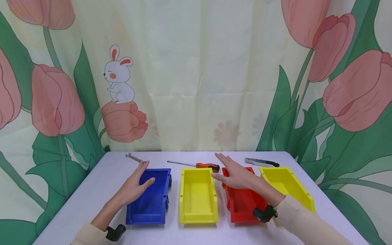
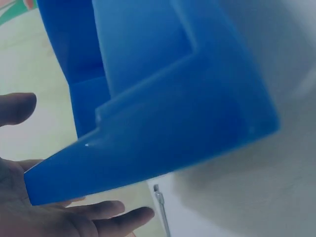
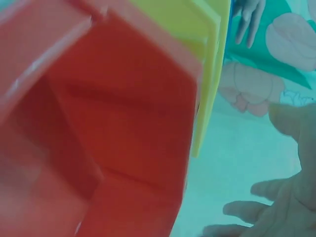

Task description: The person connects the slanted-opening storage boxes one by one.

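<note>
My left hand (image 1: 133,188) is held over the left side of the blue bin (image 1: 150,207), fingers straight and thumb spread, with nothing in its grasp. In the left wrist view the bin's wall overlaps the palm. Fingers extended toward the left, my right hand (image 1: 237,174) hovers over the back of the red bin (image 1: 245,204) and is free of any object. A wrench (image 1: 133,157) lies just beyond the left fingertips. Behind the middle yellow bin (image 1: 199,204) lies an orange-and-black screwdriver (image 1: 208,166), close to the right fingertips.
A second yellow bin (image 1: 292,185) stands at an angle on the far right, partly behind my right forearm. A utility knife (image 1: 260,162) lies behind it. All rest on a white table (image 1: 76,204), with a tulip-printed curtain (image 1: 199,75) along its back edge.
</note>
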### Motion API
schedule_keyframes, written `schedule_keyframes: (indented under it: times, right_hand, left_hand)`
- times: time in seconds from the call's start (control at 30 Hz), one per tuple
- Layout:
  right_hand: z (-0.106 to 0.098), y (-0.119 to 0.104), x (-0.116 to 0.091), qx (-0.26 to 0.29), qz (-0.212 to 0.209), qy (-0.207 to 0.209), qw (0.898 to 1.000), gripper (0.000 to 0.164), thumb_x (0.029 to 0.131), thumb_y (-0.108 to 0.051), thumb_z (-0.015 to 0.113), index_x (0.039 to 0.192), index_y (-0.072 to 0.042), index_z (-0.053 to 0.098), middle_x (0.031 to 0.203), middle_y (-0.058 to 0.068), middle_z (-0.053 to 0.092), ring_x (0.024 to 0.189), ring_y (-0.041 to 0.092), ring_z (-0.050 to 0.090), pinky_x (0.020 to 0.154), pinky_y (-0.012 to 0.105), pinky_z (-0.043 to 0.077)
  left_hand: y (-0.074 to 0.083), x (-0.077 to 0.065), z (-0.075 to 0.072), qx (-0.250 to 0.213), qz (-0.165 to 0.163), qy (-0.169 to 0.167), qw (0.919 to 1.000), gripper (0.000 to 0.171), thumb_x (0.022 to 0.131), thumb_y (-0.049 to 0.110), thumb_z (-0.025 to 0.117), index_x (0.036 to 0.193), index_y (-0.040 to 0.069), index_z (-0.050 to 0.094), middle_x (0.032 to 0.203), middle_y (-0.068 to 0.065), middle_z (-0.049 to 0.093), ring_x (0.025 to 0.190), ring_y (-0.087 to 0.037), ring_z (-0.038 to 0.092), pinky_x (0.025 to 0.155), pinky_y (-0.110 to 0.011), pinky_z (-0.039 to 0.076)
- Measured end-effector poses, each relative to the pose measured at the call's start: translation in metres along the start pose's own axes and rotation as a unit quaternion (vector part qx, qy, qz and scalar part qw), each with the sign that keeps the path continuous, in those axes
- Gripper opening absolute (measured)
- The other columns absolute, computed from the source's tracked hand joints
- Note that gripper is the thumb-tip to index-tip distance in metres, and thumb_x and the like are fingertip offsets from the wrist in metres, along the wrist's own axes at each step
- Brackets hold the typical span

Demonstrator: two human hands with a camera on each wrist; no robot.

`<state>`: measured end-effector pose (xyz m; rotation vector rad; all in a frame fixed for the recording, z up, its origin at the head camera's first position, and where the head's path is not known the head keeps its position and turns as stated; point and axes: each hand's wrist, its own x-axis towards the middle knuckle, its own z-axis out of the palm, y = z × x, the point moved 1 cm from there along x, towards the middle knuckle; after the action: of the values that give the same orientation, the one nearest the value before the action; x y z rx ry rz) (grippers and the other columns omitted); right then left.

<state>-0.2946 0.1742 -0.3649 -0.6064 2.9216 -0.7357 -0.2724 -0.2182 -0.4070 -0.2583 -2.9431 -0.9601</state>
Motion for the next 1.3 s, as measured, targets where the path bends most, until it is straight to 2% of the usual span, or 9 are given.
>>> schedule_keyframes:
  times: [0.17,0.33,0.53,0.67,0.8,0.9,1.07,1.2,1.3]
  right_hand:
    - [0.006,-0.006,-0.005,0.060,0.021,-0.007,0.998,0.081,0.103,-0.047,0.065,0.169,-0.018,0.028,0.171,0.015,0.039,0.153,0.042,0.045,0.118,0.067,0.048]
    - [0.011,-0.012,-0.005,0.090,0.042,0.001,0.995,0.081,0.102,-0.045,0.069,0.168,-0.016,0.032,0.170,0.017,0.041,0.150,0.042,0.048,0.116,0.064,0.052]
    - [0.023,-0.023,-0.008,0.107,0.099,0.024,0.989,0.087,0.094,-0.038,0.080,0.166,-0.016,0.036,0.167,0.015,0.045,0.147,0.040,0.052,0.107,0.056,0.061]
    - [0.028,-0.030,-0.011,0.113,0.106,0.036,0.987,0.084,0.094,-0.034,0.081,0.164,-0.016,0.039,0.166,0.015,0.046,0.149,0.040,0.050,0.108,0.058,0.060]
    - [0.030,-0.035,-0.014,0.133,0.111,0.039,0.984,0.080,0.094,-0.031,0.081,0.163,-0.018,0.042,0.161,0.015,0.052,0.135,0.036,0.059,0.096,0.049,0.067]
    - [0.032,-0.038,-0.016,0.152,0.122,0.035,0.980,0.084,0.093,-0.031,0.082,0.164,-0.019,0.039,0.158,0.015,0.054,0.125,0.032,0.063,0.086,0.044,0.070]
    - [0.039,-0.041,-0.016,0.173,0.145,0.021,0.974,0.095,0.093,-0.036,0.082,0.169,-0.016,0.028,0.163,0.019,0.048,0.139,0.044,0.059,0.098,0.054,0.066]
    - [0.045,-0.042,-0.014,0.181,0.164,0.016,0.970,0.097,0.093,-0.036,0.082,0.169,-0.013,0.025,0.164,0.021,0.047,0.141,0.043,0.056,0.103,0.057,0.063]
    - [0.048,-0.043,-0.013,0.194,0.175,0.010,0.965,0.093,0.094,-0.029,0.081,0.168,-0.014,0.026,0.159,0.019,0.052,0.128,0.037,0.064,0.092,0.049,0.068]
  left_hand:
    - [-0.002,-0.007,0.004,-0.020,-0.013,-0.013,0.9996,0.088,0.107,0.048,0.059,0.172,0.012,0.011,0.178,-0.026,0.003,0.162,-0.055,0.010,0.123,-0.082,0.018]
    - [-0.002,-0.012,0.006,-0.047,-0.031,-0.005,0.9984,0.088,0.109,0.043,0.057,0.172,0.012,0.005,0.178,-0.027,0.003,0.163,-0.054,0.007,0.126,-0.077,0.014]
    - [-0.006,-0.017,0.012,-0.068,-0.063,0.004,0.9957,0.086,0.111,0.039,0.055,0.172,0.009,0.001,0.176,-0.029,0.010,0.161,-0.054,0.012,0.127,-0.075,0.019]
    - [-0.012,-0.018,0.015,-0.079,-0.079,0.001,0.9937,0.083,0.113,0.041,0.050,0.171,0.008,0.000,0.175,-0.031,0.010,0.160,-0.056,0.013,0.126,-0.077,0.022]
    - [-0.015,-0.020,0.018,-0.095,-0.089,0.009,0.9914,0.078,0.114,0.037,0.045,0.171,0.008,0.001,0.174,-0.032,0.011,0.159,-0.058,0.014,0.126,-0.078,0.021]
    - [-0.014,-0.021,0.018,-0.116,-0.099,0.020,0.9881,0.073,0.115,0.032,0.042,0.171,0.009,0.003,0.175,-0.030,0.011,0.160,-0.057,0.013,0.129,-0.075,0.018]
    - [-0.016,-0.022,0.018,-0.181,-0.107,0.022,0.9773,0.065,0.116,0.027,0.034,0.172,0.012,0.003,0.178,-0.024,0.007,0.164,-0.050,0.006,0.134,-0.068,0.010]
    - [-0.017,-0.023,0.017,-0.222,-0.110,0.020,0.9687,0.062,0.117,0.024,0.029,0.172,0.013,0.003,0.179,-0.021,0.005,0.166,-0.047,0.003,0.136,-0.065,0.006]
    - [-0.017,-0.024,0.017,-0.236,-0.111,0.022,0.9652,0.061,0.116,0.021,0.027,0.172,0.012,0.004,0.179,-0.020,0.005,0.166,-0.046,0.003,0.137,-0.064,0.005]
